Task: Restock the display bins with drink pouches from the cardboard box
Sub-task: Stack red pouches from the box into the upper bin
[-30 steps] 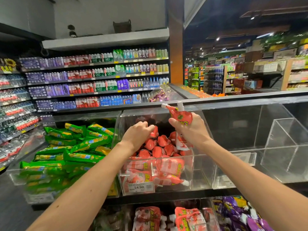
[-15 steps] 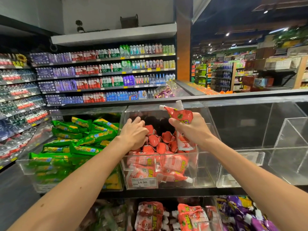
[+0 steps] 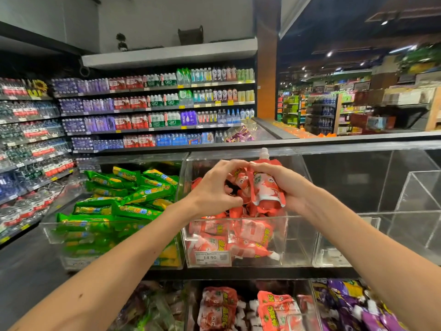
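A clear acrylic bin (image 3: pixel 298 240) in the middle of the upper row holds a pile of red drink pouches (image 3: pixel 248 237). Above that pile, my right hand (image 3: pixel 284 185) grips a red pouch (image 3: pixel 267 189) with a white cap, held upright. My left hand (image 3: pixel 212 189) has its fingers curled around another red pouch (image 3: pixel 239 181) right beside it, and the two hands nearly touch. No cardboard box shows in this view.
The bin to the left (image 3: pixel 47 232) is heaped with green pouches (image 3: pixel 124 199). To the right stands a clear bin (image 3: pixel 372 225) with nothing visible inside. Lower bins hold red pouches (image 3: pixel 248 306) and purple pouches (image 3: pixel 353 304). Bottle shelves (image 3: pixel 155 111) fill the back wall.
My left hand rose from the pile and came up to the right hand, closing on a red pouch. The right hand's pouch dropped lower over the bin. The view shifted slightly right.
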`<state>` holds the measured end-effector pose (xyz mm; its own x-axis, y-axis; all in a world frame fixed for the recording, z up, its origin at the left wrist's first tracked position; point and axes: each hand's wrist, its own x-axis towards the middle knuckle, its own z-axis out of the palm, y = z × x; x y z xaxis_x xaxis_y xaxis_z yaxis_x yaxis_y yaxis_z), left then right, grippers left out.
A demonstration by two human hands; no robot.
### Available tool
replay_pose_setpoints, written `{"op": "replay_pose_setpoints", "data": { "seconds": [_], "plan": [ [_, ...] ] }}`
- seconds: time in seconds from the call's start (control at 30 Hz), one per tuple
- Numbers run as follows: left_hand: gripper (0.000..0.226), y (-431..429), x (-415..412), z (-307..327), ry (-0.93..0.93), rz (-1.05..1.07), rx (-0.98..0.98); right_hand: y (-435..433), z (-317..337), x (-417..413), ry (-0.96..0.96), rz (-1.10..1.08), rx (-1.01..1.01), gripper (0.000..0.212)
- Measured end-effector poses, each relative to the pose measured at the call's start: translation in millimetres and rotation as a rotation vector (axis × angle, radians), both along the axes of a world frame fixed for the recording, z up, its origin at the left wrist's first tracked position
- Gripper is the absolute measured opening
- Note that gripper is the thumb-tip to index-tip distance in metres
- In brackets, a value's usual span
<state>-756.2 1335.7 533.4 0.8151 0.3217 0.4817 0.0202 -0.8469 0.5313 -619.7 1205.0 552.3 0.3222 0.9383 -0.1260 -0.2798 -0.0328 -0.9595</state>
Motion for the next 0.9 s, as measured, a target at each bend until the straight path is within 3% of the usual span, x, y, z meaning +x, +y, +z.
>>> {"op": "replay_pose_setpoints", "data": {
  "seconds": [0.13,0.27,0.47,0.67,0.8,0.9],
  "plan": [
    [0.100,-1.7,1.0,-8.8,-0.028,0.032,-0.028,-6.5,4.3,-3.5,0.090,0.013,-0.030,0.028],
    [0.077,-5.8,3.0,-9.4,-0.085,0.101,0.050,-14.5,5.8,-6.0,0.052,0.049,-0.015,0.024],
    [0.054,-12.6,0.8,-7.1,-0.094,0.041,-0.076,-20.3,9.2,-14.3,0.002,0.062,-0.037,0.022],
    [0.049,-2.3,-4.6,-10.6,-0.180,0.238,0.015,-17.7,9.9,-6.3,0.050,-0.079,-0.091,0.030],
    [0.040,5.9,-6.5,-10.0,-0.241,0.312,0.014,-20.7,5.5,4.1,-0.057,-0.105,-0.153,0.021],
    [0.031,9.8,-3.8,-9.5,-0.281,0.310,0.121,-15.8,3.8,1.8,-0.211,-0.062,-0.116,0.030]
  ]
}}
